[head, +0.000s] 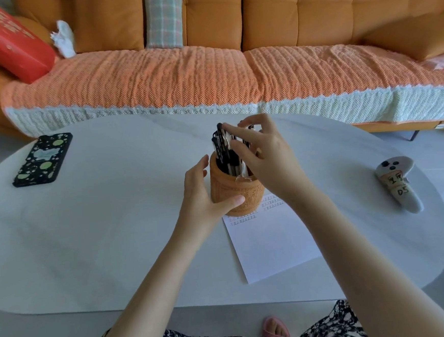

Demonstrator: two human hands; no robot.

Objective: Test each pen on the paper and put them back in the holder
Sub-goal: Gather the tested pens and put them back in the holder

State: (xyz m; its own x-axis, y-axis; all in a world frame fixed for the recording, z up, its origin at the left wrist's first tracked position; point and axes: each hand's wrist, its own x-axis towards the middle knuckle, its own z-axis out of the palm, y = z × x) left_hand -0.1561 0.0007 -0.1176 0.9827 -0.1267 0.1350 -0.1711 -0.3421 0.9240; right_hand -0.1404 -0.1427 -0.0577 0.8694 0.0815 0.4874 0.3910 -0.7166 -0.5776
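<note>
Head view: the left hand [204,193] grips the brown carved cylindrical holder [240,196], which stands upright on the far edge of the white paper sheet [272,244], mid-way along the white desk [100,217]. Inside, the black pens [221,152] stand almost vertical. The right hand [267,156], directly above, pinches one top, so I judge the pull goes upward.

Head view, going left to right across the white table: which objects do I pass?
In order: phone → pen holder → grey controller. The paper overlaps the pen holder in this view, so it is left out of the order.
</note>
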